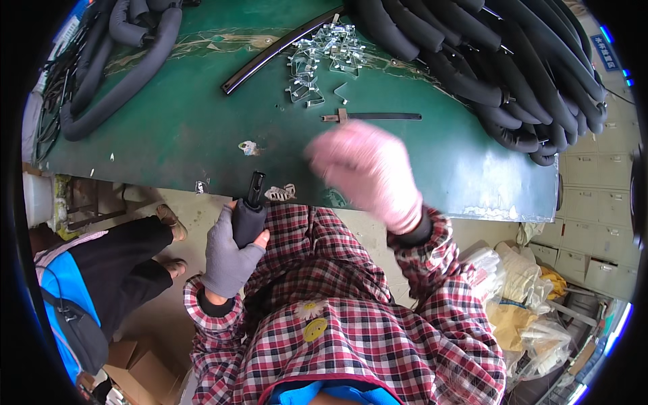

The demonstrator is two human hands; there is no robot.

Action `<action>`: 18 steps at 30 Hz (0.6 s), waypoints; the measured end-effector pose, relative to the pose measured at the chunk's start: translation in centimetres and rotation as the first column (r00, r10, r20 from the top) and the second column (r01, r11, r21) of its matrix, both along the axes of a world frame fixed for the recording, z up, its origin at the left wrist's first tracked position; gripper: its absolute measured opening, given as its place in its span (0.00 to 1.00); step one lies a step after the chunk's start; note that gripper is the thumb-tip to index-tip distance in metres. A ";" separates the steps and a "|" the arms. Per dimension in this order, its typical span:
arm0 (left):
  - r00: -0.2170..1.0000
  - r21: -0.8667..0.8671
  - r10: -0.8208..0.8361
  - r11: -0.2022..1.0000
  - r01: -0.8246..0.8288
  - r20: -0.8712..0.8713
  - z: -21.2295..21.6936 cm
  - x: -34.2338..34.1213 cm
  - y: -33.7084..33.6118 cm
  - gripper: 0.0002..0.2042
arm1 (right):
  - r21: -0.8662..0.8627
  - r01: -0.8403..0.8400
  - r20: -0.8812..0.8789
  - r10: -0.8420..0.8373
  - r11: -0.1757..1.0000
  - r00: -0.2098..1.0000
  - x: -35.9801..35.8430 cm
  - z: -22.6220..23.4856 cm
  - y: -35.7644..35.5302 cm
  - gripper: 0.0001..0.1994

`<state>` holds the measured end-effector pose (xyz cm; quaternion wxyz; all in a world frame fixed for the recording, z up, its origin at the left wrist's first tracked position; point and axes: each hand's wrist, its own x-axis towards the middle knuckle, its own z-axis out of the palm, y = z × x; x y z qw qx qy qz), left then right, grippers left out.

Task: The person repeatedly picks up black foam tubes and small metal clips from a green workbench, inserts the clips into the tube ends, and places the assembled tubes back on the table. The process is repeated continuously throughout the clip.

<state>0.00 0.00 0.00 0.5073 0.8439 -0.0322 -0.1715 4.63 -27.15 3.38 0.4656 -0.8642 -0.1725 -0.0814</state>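
Observation:
My left hand (230,255), in a grey glove with bare fingertips, is closed around a foam-sleeved tube (249,223) just off the table's front edge. The tube's bare black metal end (256,189) sticks up out of the foam and has a slot in it. Over the table edge, my right hand (368,172) in a pink glove is smeared by motion, so its fingers cannot be read. Just beyond it lies a flat dark strip tool (385,117) with a brown block near its left end. Farther back is a pile of shiny metal spring clips (324,57).
The green table (182,145) has worn, torn patches. A bare black tube (277,52) lies beside the clips. Foam-covered tubes are heaped at the right (499,74) and left (152,64). A person in blue (74,297) is at the left. Plastic bags (520,283) lie at right.

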 end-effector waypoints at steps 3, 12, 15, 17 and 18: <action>0.999 -0.055 0.019 0.998 -0.018 0.026 -0.8 -0.1 -1.4 0.24 | -0.209 0.218 0.252 -0.163 0.953 0.954 3.1 1.8 -1.7 0.08; 0.992 -0.145 0.124 0.982 -0.123 0.000 -1.1 0.1 -1.0 0.19 | -0.304 0.198 0.107 -0.173 0.932 0.979 8.2 -2.4 -3.6 0.05; 0.984 -0.127 0.120 0.986 -0.104 0.129 -1.2 -0.3 -0.4 0.17 | 0.173 0.192 -0.103 -0.177 0.966 0.979 6.8 -3.1 -3.7 0.06; 0.984 -0.169 0.162 0.975 -0.148 0.076 0.3 -0.6 -0.6 0.14 | 0.583 0.185 -0.325 0.019 0.791 0.946 4.4 -2.6 -2.4 0.07; 0.981 -0.207 0.188 0.963 -0.174 0.052 1.1 -0.8 -1.0 0.13 | 0.707 0.105 -0.312 0.175 0.699 0.934 2.8 -2.5 -1.2 0.10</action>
